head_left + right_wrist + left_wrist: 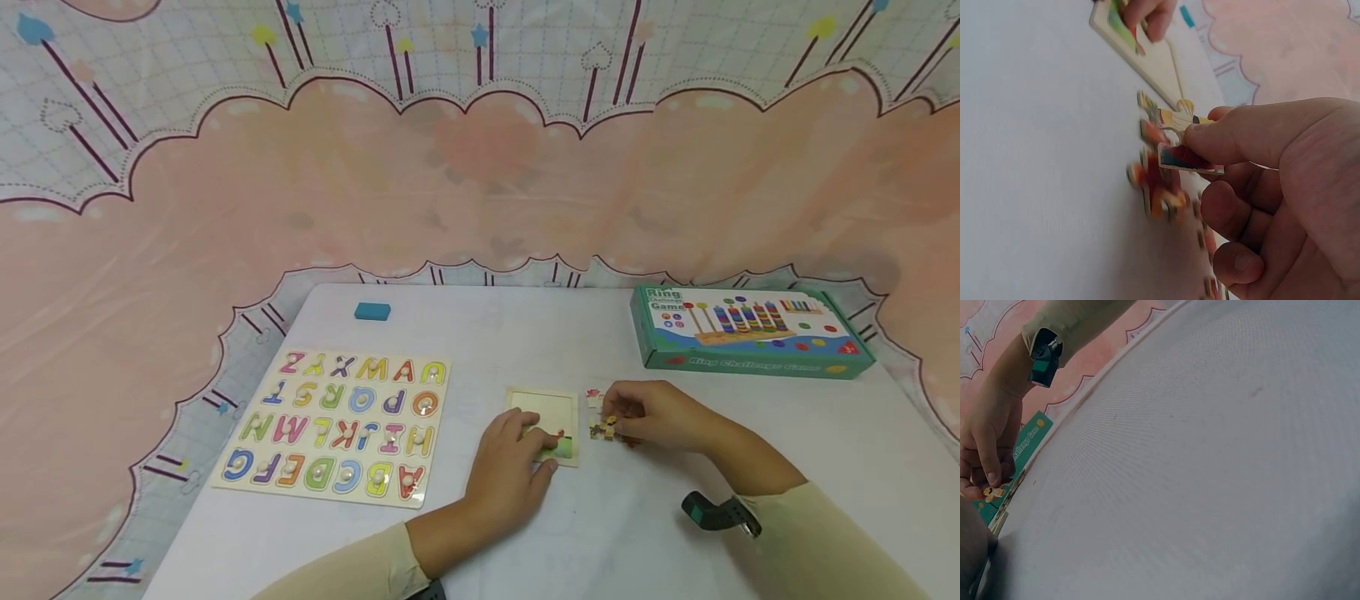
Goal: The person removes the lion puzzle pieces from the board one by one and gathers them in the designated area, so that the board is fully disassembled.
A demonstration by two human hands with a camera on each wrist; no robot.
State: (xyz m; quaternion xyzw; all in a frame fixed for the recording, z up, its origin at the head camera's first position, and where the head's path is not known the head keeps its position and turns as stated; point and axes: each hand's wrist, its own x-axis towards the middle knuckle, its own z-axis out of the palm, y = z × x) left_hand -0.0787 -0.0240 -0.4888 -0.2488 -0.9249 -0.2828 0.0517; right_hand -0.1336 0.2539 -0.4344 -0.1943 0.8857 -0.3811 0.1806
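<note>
In the head view, my left hand (pixel 508 462) rests on a small wooden puzzle tray (pixel 551 405), its fingers over a green corner piece (pixel 562 448) set inside. Just to the right of the tray, my right hand (pixel 666 417) pinches a jigsaw piece (pixel 1179 160) between thumb and fingers. That piece, yellow with red and teal, appears tilted above the table in the right wrist view. Loose jigsaw pieces (pixel 1154 181) lie below it on the cloth, partly covered by the right hand in the head view. The left wrist view shows mostly white tablecloth.
An alphabet peg board (pixel 330 429) lies to the left, filled with coloured letters. Behind it sits a small teal block (pixel 372 312). A green Ring Challenge Game box (pixel 750 333) stands at the back right of the white table (pixel 480 333).
</note>
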